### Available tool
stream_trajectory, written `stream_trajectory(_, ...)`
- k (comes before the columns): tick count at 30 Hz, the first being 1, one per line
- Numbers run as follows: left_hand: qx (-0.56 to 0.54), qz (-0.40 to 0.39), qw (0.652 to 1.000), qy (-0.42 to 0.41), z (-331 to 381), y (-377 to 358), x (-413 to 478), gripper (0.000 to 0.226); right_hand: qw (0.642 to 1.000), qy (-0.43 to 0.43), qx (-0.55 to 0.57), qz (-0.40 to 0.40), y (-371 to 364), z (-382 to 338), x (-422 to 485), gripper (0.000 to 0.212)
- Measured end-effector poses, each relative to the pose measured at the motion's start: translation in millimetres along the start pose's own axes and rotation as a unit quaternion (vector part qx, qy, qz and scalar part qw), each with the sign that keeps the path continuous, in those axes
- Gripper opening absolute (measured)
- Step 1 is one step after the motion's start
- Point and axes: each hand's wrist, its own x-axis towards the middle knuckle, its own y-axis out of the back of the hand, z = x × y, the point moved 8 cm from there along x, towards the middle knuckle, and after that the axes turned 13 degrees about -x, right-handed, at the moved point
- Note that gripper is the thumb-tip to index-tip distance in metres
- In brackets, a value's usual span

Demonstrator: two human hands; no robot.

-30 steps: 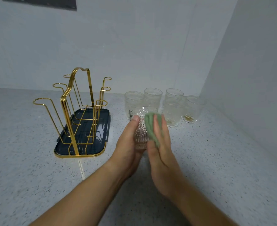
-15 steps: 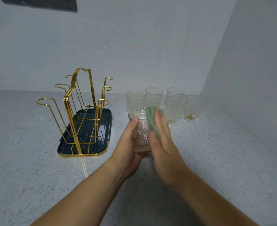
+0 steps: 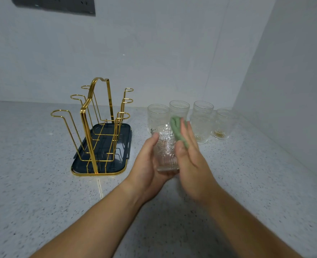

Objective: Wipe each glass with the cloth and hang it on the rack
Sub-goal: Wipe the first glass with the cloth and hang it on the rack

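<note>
head view: left grip (image 3: 148,164) closed round the glass (image 3: 165,152), held over the counter (image 3: 42,183); right grip (image 3: 193,164) pinches the cloth (image 3: 177,132), which has slid up toward the rim. wiping continues; rack (image 3: 98,127) at 9 o'clock empty, five glasses (image 3: 200,127) wait at 1 o'clock.

Kitchen corner (speckled countertop (image 3: 33,183), gold glass rack (image 3: 87,131))
</note>
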Motion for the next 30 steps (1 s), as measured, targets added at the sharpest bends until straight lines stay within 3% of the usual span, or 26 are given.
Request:
stream_trajectory(4,-0.019,-0.005,1.0,0.001,7.6,0.9,-2.1,0.074,0.994,0.034,-0.079,-0.063,-26.2,2.4,-33.8,0.059)
stream_trajectory(9,-0.008,-0.029,0.999,0.015,0.2,-2.9,-1.6,0.094,0.992,0.034,-0.112,-0.048,-18.1,8.7,-45.7,0.056)
stream_trajectory(13,-0.005,-0.019,1.0,0.0,0.9,-2.1,1.2,0.057,0.999,0.018,-0.039,-0.022,-1.9,3.6,-16.6,0.054)
stream_trajectory(16,-0.001,-0.015,1.0,0.003,-1.9,-0.6,-1.2,0.051,0.999,-0.014,0.033,0.001,8.4,2.7,2.3,0.045)
stream_trajectory(18,-0.008,-0.015,1.0,-0.003,1.5,-1.5,-2.7,0.052,1.0,0.003,-0.005,-0.017,-1.8,2.3,-4.0,0.049)
stream_trajectory(20,-0.006,-0.018,1.0,-0.009,6.0,-1.4,-3.4,0.06,0.997,0.018,-0.055,-0.043,-15.9,7.2,-21.4,0.052)
stream_trajectory(25,0.003,-0.01,1.0,0.003,1.7,1.9,1.4,0.105,0.989,0.03,-0.129,-0.066,-19.8,14.8,-51.4,0.053)
stream_trajectory(27,0.005,-0.017,1.0,0.006,-0.4,3.0,3.3,0.094,0.991,0.026,-0.117,-0.058,-12.8,13.1,-44.3,0.053)
stream_trajectory(30,-0.009,-0.016,1.0,0.011,-2.2,1.5,3.0,0.048,0.998,0.009,-0.05,-0.024,3.1,7.5,-18.2,0.051)
